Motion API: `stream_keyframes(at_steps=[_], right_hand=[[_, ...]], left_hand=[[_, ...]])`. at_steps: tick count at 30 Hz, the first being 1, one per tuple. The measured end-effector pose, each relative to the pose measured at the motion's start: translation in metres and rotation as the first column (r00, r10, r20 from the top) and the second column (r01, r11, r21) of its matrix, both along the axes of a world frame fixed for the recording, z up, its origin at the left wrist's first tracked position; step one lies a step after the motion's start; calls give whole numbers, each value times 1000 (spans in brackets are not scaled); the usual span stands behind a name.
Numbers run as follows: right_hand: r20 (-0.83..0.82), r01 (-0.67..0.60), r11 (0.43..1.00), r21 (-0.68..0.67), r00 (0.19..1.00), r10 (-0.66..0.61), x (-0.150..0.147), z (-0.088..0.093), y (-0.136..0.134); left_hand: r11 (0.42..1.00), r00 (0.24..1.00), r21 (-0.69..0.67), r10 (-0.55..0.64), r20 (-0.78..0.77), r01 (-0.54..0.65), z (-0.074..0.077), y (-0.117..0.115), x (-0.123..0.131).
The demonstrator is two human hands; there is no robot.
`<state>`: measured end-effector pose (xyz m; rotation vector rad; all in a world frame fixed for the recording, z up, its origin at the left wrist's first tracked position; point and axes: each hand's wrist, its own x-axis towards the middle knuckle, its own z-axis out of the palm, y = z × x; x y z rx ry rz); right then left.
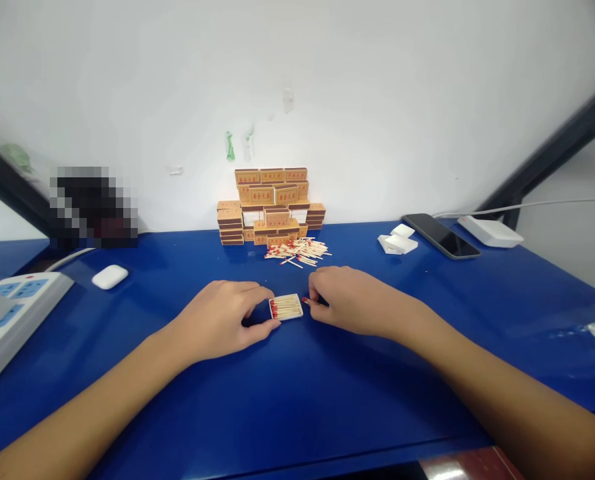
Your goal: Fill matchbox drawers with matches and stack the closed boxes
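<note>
A small white matchbox tray (286,315) with red-headed matches lying side by side in it rests on the blue table. My left hand (222,317) grips the tray's left end between thumb and forefinger. Just right of the tray, my right hand (352,300) is closed in a pinch on matches, whose red heads stick out toward the tray; how many is hidden by the fingers. Beyond both hands lies a loose pile of matches (304,251). Behind that pile, brown-and-yellow matchboxes (277,217) are stacked against the wall.
At the left are a white power strip (52,293) and a white earbud case (110,277). Folded white paper (398,240), a dark phone (440,235) and a white box-shaped device (491,231) with a cable lie at the back right.
</note>
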<state>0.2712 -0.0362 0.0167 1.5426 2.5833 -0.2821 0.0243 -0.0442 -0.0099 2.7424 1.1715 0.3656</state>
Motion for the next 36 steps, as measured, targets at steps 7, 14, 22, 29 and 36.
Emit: stream_keyframes(at_steps=[7, 14, 22, 29, 36], right_hand=[[70, -9, 999, -47, 997, 12, -6, 1, 7], [23, -21, 999, -42, 999, 22, 1, 11, 9], [-37, -174, 985, 24, 984, 174, -21, 5, -6], [-144, -271, 963, -10, 953, 267, -14, 7, -6], [-292, -298, 954, 31, 910, 294, -2, 3, 1]], left_hand=[[1000, 1000, -1, -10, -9, 10, -1, 0, -1], [1000, 1000, -14, -17, -1, 17, -1, -2, 2], [999, 999, -33, -42, 7, 42, -3, -4, 5], [999, 999, -43, -33, 14, 34, -3, -3, 4], [999, 999, -21, -32, 25, 32, -2, -3, 2]])
